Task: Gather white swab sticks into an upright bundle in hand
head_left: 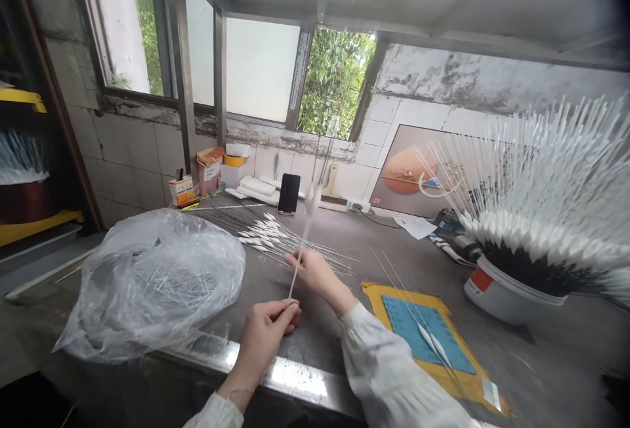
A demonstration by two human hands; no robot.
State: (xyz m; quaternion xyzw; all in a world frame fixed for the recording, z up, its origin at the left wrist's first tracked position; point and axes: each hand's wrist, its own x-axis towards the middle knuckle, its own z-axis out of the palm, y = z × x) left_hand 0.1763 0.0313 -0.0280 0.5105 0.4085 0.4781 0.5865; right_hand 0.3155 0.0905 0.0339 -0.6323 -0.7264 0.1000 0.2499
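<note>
My left hand [270,323] pinches the lower end of a thin upright stem near the front edge of the table. Higher up, my right hand [315,274] has its fingers closed around the same stem. The stem belongs to what looks like a fishing float [312,203], with a blurred white spindle body and long thin tips; I cannot tell whether it is one float or a few together. Behind my hands lies a pile of similar white floats [268,234]. Two more floats [433,342] rest on a blue sheet [398,320] over a yellow envelope to the right.
A clear plastic bag [162,283] of thin stems bulges at the left. A white tub [512,293] packed with upright floats stands at the right. Along the back wall are a phone [289,193], small boxes [209,169] and a poster [413,169]. The table has a metal front edge [295,379].
</note>
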